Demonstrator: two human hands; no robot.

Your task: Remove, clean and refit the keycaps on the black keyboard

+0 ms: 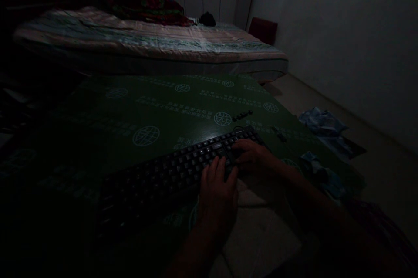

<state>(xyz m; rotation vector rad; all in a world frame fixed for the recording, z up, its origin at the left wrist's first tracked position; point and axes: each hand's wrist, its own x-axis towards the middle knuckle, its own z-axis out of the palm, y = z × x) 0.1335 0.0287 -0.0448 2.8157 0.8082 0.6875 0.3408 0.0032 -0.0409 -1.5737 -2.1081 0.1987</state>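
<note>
The head view looks forward and down from close above the green globe-printed board (107, 151), facing its far edge.

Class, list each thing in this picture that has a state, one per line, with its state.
Keyboard: keys up, slanting across the green table
Left hand: fingers spread, at the keyboard
Right hand: fingers bent, at the keyboard's right part
Bed: covered in striped cloth
Blanket: heaped on the bed
Floor bundle: crumpled, material unclear

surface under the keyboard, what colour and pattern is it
The surface is green, printed with pale globes and lettering; the head view shows it.
</note>
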